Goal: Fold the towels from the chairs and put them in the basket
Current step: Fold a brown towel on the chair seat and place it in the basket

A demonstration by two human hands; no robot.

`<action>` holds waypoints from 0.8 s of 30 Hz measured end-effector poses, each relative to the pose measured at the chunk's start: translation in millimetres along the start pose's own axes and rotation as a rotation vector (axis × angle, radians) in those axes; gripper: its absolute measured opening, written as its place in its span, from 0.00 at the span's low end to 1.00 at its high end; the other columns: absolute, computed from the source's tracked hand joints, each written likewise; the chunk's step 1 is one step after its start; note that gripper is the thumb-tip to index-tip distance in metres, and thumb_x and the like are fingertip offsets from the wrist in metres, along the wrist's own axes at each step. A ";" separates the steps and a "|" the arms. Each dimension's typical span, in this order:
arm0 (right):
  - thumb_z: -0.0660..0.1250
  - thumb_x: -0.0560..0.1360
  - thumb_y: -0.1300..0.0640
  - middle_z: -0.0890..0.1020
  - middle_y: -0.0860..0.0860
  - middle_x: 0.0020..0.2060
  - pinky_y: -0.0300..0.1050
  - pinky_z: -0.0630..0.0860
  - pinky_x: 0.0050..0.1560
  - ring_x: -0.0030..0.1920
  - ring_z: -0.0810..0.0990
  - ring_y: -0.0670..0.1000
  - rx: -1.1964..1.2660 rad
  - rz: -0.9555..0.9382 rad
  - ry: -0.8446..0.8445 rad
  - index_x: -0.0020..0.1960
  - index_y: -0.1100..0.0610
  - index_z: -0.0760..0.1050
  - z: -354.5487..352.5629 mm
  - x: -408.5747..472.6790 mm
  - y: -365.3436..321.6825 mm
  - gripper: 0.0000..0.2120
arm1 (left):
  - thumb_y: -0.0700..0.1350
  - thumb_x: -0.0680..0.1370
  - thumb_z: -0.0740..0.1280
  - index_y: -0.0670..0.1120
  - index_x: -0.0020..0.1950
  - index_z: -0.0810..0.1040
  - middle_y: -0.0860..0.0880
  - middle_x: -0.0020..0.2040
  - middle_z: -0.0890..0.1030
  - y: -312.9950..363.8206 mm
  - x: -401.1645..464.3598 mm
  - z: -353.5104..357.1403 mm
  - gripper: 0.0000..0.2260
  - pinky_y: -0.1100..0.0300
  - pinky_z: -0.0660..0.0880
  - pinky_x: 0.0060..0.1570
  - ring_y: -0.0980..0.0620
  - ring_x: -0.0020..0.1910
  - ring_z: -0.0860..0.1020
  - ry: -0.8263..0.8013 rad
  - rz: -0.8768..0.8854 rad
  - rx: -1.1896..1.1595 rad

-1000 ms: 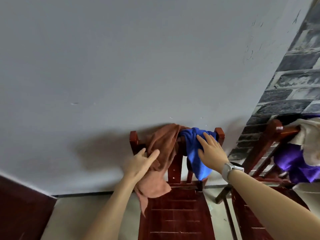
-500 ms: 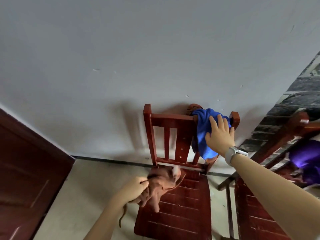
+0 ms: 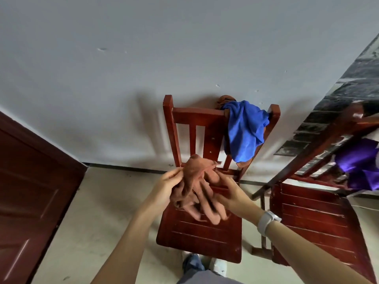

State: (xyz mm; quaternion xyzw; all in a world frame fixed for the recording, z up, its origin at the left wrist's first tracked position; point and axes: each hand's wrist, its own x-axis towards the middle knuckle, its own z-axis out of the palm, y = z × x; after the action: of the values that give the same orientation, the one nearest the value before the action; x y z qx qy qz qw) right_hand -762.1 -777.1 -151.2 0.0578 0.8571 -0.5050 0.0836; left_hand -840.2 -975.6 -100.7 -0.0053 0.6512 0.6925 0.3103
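Brown towel (image 3: 196, 181) bunched above chair (image 3: 199, 232) seat, pinched by left hand (image 3: 166, 187) at 9 o'clock, right hand (image 3: 229, 193) at 3, seeking edges to fold. Blue towel (image 3: 244, 130) draped at 1 o'clock.

Red wooden chair (image 3: 196, 236) on pale floor (image 3: 98, 212), blue towel (image 3: 245, 130) draped over its backrest; second red chair (image 3: 311, 218) just beside it, purple cloth (image 3: 361, 162) on its backrest.
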 end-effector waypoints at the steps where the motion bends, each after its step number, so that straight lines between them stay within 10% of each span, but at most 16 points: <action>1: 0.67 0.71 0.65 0.76 0.52 0.53 0.42 0.69 0.59 0.55 0.74 0.49 0.024 0.038 -0.010 0.61 0.59 0.72 3.2 -0.1 1.1 0.18 | 0.40 0.79 0.57 0.47 0.41 0.85 0.49 0.41 0.85 0.6 1.3 2.8 0.16 0.65 0.77 0.40 0.54 0.43 0.83 0.010 -0.017 -0.102; 5: 0.62 0.75 0.64 0.77 0.54 0.37 0.41 0.72 0.43 0.40 0.74 0.51 0.154 0.155 0.021 0.42 0.59 0.73 7.6 0.7 0.8 0.04 | 0.54 0.80 0.54 0.44 0.41 0.85 0.45 0.44 0.85 -4.2 8.1 8.0 0.24 0.60 0.79 0.35 0.50 0.44 0.83 0.061 -0.236 -0.320; 10: 0.56 0.78 0.61 0.78 0.54 0.40 0.45 0.73 0.47 0.43 0.76 0.52 0.613 0.397 0.138 0.46 0.57 0.73 -4.5 -7.1 4.2 0.08 | 0.51 0.73 0.66 0.42 0.67 0.69 0.41 0.64 0.75 -17.6 1.9 7.0 0.24 0.47 0.65 0.67 0.44 0.64 0.73 -0.185 -0.213 -0.209; 14: 0.53 0.80 0.52 0.81 0.59 0.50 0.50 0.70 0.59 0.53 0.78 0.56 1.130 0.576 0.000 0.54 0.61 0.76 -13.2 -8.4 4.2 0.18 | 0.32 0.70 0.69 0.45 0.65 0.71 0.42 0.61 0.77 -21.6 0.6 17.7 0.24 0.49 0.70 0.64 0.46 0.61 0.76 -0.041 -0.150 -0.048; 18: 0.55 0.78 0.56 0.82 0.59 0.50 0.50 0.72 0.57 0.51 0.79 0.56 1.157 0.570 -0.127 0.56 0.64 0.76 -20.3 -11.8 3.3 0.16 | 0.39 0.77 0.62 0.50 0.52 0.77 0.49 0.52 0.81 -17.4 1.2 32.9 0.09 0.61 0.75 0.51 0.55 0.51 0.81 0.085 -0.098 -0.010; 24: 0.62 0.73 0.66 0.80 0.55 0.35 0.42 0.75 0.36 0.35 0.78 0.51 0.911 0.494 0.479 0.43 0.60 0.77 -39.4 -16.6 30.3 0.05 | 0.52 0.79 0.59 0.46 0.63 0.74 0.47 0.61 0.77 -14.0 4.5 16.5 0.16 0.49 0.69 0.65 0.46 0.60 0.75 0.245 -0.281 0.284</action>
State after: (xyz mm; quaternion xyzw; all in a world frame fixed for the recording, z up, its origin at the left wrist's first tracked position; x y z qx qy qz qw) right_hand -743.7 -728.1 -155.0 0.3997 0.5090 -0.7617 -0.0310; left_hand -831.2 -959.3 -112.6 -0.1360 0.7678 0.5381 0.3201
